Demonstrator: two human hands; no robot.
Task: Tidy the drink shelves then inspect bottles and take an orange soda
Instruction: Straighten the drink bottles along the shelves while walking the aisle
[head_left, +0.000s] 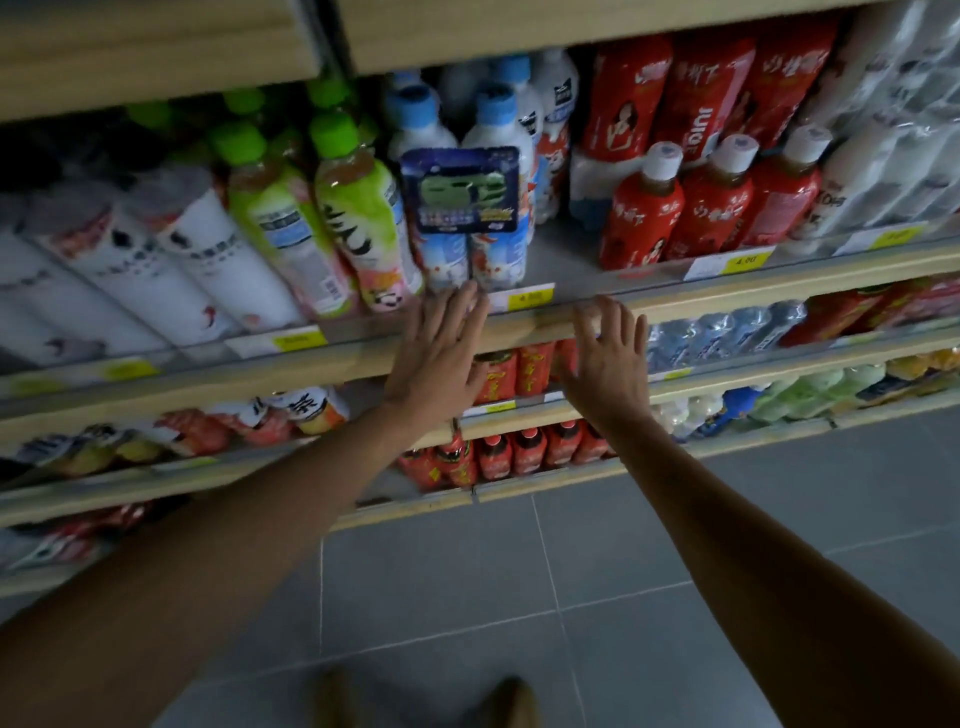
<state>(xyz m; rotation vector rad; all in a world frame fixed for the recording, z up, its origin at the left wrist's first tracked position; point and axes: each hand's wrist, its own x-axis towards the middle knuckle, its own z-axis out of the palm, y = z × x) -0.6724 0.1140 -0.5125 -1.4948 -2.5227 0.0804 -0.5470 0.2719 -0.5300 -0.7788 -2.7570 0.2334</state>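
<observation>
Shelving (727, 291): wooden-edged tiers run across the whole view, stepping down and toward the person; the front lip passes directly under both hands.

Floor (623, 597): grey tiles below the arms, bare open room from the lowest lip back to the person's feet.

White bottles (171, 265): far left of the left hand, leaning, packed to the lip.

Red bottles (711, 208): up and right of the right hand, three in front with white caps, taller red packs behind; they stand close to the lip with price tags (743, 262) below.

Green bottles (358, 208): just up-left of the left hand, green caps, tilted, bases at the lip.

Blue-cap bottles (498, 156): straight above the left hand, in rows; a dark blue card (460, 189) hangs in front of them. A bare strip of shelf (561, 260) lies above and between the hands, between these and the red bottles.

Red cans (514, 371): one tier down, seen between the two hands; small red bottles (524, 449) one tier lower, beneath the wrists.

Left hand (441, 358): flat, fingers spread, holding nothing, fingertips (470, 293) at the lip just under the blue-cap bottles.

Right hand (610, 358): loose, fingers slightly curled, empty, fingertips at the lip edge, near but apart from the left hand.

Orange soda: cannot be picked out on these blurred shelves.
</observation>
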